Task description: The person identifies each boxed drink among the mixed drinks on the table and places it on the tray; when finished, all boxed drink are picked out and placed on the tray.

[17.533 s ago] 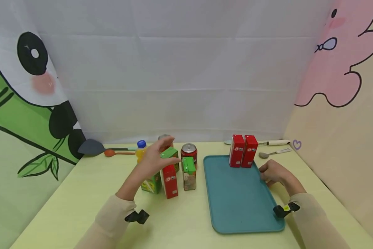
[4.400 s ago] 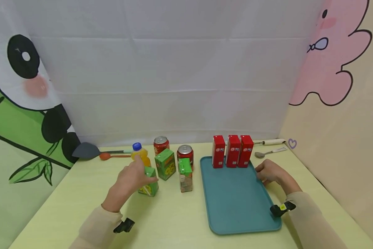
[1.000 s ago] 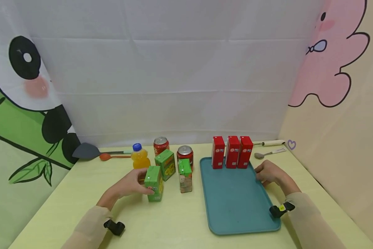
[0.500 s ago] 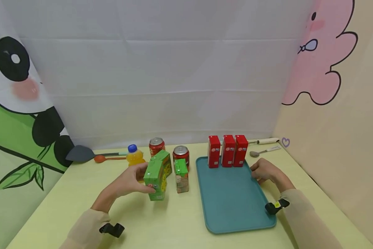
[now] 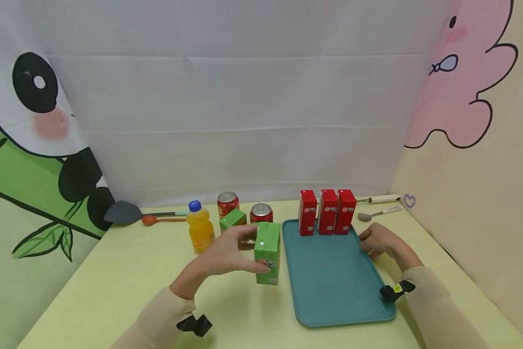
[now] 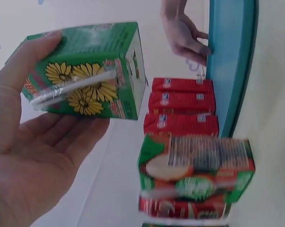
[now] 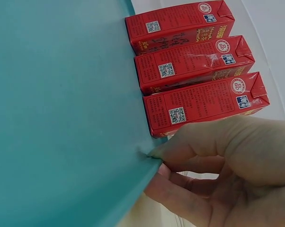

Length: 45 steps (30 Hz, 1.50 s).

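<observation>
My left hand [image 5: 226, 254] grips a green drink carton [image 5: 268, 254], thumb on one side and fingers on the other, above the table left of the blue-green tray [image 5: 335, 286]. In the left wrist view, the carton [image 6: 85, 71] shows yellow flowers and a wrapped straw. My right hand [image 5: 383, 244] pinches the tray's right rim; the right wrist view shows its thumb [image 7: 180, 144] on top. Three red drink cartons [image 5: 328, 213] stand in a row at the tray's far end. A smaller carton with a fruit picture [image 6: 194, 172] is hidden behind the held one in the head view.
On the table's left half stand an orange juice bottle [image 5: 200, 230], another green carton [image 5: 233, 219] and two red cans [image 5: 228, 203]. A dark spatula [image 5: 123, 213] and a red spoon [image 5: 150, 220] lie at the back left, a metal spoon [image 5: 366, 216] at the back right.
A third red carton has joined the two on the tray. My left hand has picked up the front green carton and carried it right, towards the tray. My right hand stays on the rim.
</observation>
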### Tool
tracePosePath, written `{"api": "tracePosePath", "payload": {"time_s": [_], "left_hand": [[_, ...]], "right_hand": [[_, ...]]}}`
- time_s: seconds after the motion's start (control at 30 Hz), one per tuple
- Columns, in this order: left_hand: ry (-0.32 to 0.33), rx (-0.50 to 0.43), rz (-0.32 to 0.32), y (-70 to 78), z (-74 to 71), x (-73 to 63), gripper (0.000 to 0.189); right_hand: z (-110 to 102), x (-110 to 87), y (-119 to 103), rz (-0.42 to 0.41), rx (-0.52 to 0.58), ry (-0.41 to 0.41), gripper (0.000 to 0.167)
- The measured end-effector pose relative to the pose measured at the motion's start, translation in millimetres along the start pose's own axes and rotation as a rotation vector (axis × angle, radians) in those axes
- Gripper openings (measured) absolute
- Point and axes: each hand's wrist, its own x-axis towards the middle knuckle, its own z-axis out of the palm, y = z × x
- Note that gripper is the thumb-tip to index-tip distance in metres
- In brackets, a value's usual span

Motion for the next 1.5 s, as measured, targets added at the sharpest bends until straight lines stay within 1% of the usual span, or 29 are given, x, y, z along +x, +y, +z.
{"api": "tracePosePath", "payload": {"time_s": [0.13,0.23,0.4,0.5,0.63,0.73,0.87,0.9,0.97,1.03,1.13,1.27,1.37,1.43,1.5], "left_hand": [[0.031,-0.017,-0.011,-0.7,19.0,22.9,0.057],[0.049,-0.037,-0.027,-2.3,34.2,36.2,0.057],[0.049,-0.052,-0.046,-3.0,61.3,56.4,0.057],[0.045,-0.060,-0.049,-3.8,77.6,72.6,0.057],[0.071,-0.019,-0.070,-6.2,95.9,94.8,0.061],[0.094,0.014,-0.074,-10.8,106.4,108.2,0.063],[0.088,-0.005,-0.062,-20.8,118.6,118.7,0.062],[0.083,-0.018,-0.068,-22.9,121.7,120.7,0.062],[0.075,-0.035,-0.086,-26.2,127.4,125.6,0.061],[0.073,-0.041,-0.110,-27.4,132.0,132.2,0.062],[0.081,-0.020,-0.152,-27.9,136.7,144.0,0.064],[0.098,-0.005,-0.211,-32.0,139.7,156.6,0.066],[0.104,-0.037,-0.278,-36.3,141.0,161.6,0.065],[0.101,-0.059,-0.308,-39.4,142.3,164.3,0.065],[0.104,-0.063,-0.321,-42.0,144.1,166.8,0.065]], "right_hand": [[-0.8,-2.2,2.8,-0.024,0.000,0.002,0.045],[-0.5,-1.4,2.5,-0.024,0.009,0.000,0.045],[0.5,1.3,-0.6,-0.020,0.007,-0.004,0.045],[0.0,1.7,-1.4,-0.019,0.008,-0.004,0.044],[-0.3,0.7,-2.0,-0.025,0.023,-0.002,0.044],[1.4,-0.1,-2.2,-0.036,0.037,-0.001,0.042],[6.4,-0.2,-1.6,-0.041,0.040,-0.010,0.042],[7.3,-0.2,-1.1,-0.045,0.033,-0.015,0.041],[8.4,-0.5,-0.4,-0.044,0.035,-0.014,0.033],[7.5,0.0,0.7,-0.044,0.029,-0.007,0.026],[4.6,0.4,0.7,-0.042,0.015,0.003,0.017],[2.1,1.3,-0.3,-0.034,0.013,0.006,0.017],[1.9,1.6,0.1,-0.035,0.029,-0.001,0.016],[1.5,1.5,0.7,-0.038,0.030,-0.001,0.017],[1.0,1.0,0.9,-0.039,0.023,0.000,0.019]]}}
